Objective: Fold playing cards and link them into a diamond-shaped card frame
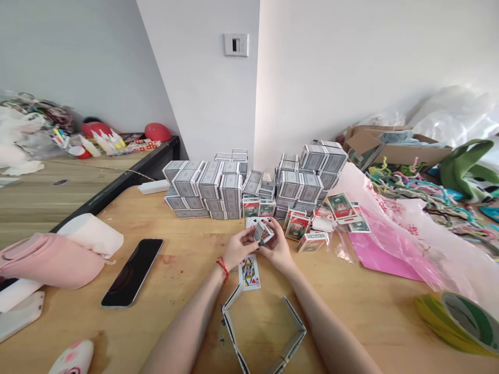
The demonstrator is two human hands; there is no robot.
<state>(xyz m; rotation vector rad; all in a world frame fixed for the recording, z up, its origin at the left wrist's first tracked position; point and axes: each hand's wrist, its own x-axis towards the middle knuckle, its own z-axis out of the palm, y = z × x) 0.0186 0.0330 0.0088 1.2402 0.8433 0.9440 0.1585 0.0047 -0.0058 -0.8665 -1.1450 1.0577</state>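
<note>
Between both hands, a little above the table, is a small stack of playing cards [263,232], held tilted. My left hand [242,245] has its fingers closed on the stack's left and near side. On the other side my right hand [279,246] wraps round it, thumb and fingers on the edges. Below my wrists a queen of hearts card [249,272] lies face up. Another face-up card [251,222] shows partly behind the hands. Closer to me, folded cards [233,324] stand on edge in an angular ring between my forearms.
Stacked bundles of grey-backed cards [210,182] line the wall, with more bundles [307,176] to the right. Red and green card boxes [298,227] lie near my right hand. A black phone [132,272], pink roll [58,259] and yellow tape roll [440,317] lie around.
</note>
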